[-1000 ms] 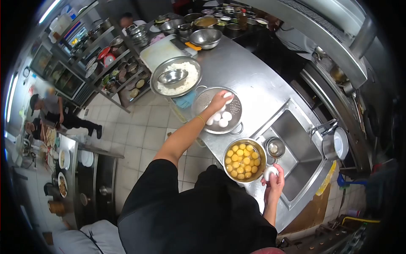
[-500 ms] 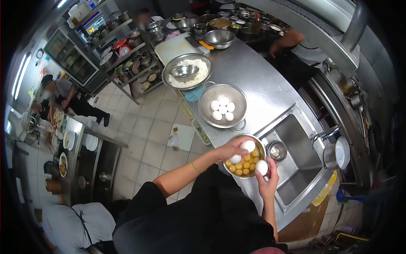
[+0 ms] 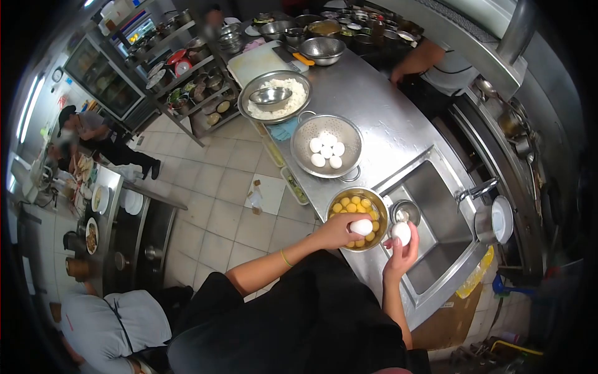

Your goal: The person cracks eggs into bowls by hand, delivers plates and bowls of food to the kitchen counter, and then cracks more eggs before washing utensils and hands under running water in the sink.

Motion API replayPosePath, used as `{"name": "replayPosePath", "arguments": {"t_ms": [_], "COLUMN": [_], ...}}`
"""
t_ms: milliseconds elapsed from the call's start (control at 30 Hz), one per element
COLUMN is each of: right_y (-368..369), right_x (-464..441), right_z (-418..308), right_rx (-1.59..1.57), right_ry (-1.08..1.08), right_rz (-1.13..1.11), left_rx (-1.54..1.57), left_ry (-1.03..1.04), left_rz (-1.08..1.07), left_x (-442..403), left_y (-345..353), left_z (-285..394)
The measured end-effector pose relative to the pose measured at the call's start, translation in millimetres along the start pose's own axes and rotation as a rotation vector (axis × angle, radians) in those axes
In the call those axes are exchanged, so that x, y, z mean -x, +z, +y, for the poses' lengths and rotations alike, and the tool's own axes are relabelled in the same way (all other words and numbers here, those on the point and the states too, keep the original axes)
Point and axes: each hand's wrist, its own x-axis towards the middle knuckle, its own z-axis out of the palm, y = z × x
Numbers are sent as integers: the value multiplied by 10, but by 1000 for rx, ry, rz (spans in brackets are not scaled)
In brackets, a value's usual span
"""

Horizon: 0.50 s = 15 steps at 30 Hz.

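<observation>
My left hand (image 3: 337, 231) is closed on a white egg (image 3: 360, 227) above the near rim of a metal bowl (image 3: 329, 209) of yolks. To its right, my right hand (image 3: 400, 257) holds another white egg (image 3: 401, 233) upright in its fingertips, near a small metal bowl (image 3: 413, 209) at the sink's edge. Beyond the yolks stands a perforated colander (image 3: 300, 138) with several white eggs (image 3: 326, 151) inside. Whether my left palm hides a second egg cannot be made out.
A sink (image 3: 445, 218) with a faucet (image 3: 478, 189) lies right. Farther back are a wide bowl of white food (image 3: 291, 98), a cutting board (image 3: 252, 63) and an empty metal bowl (image 3: 322, 51). Co-workers stand left, lower left and across the counter.
My left hand came from the colander with eggs to the yolk bowl, then shifted slightly lower. My right hand, still holding an egg, moved slightly right, away from the yolk bowl.
</observation>
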Motion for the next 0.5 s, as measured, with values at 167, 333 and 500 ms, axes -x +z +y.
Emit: {"name": "replayPosePath", "arguments": {"t_ms": [167, 333, 500], "right_y": [-110, -37, 16], "right_x": [-129, -101, -107], "right_z": [152, 199, 257], "right_rx": [-313, -522, 23], "right_ry": [353, 594, 437], "right_rz": [-170, -145, -266], "left_rx": [193, 345, 258], "left_ry": [-7, -96, -35], "left_rz": [-77, -153, -108], "left_x": [-29, -93, -91], "left_y": [-40, -97, -90], "left_z": [-58, -142, -78]}}
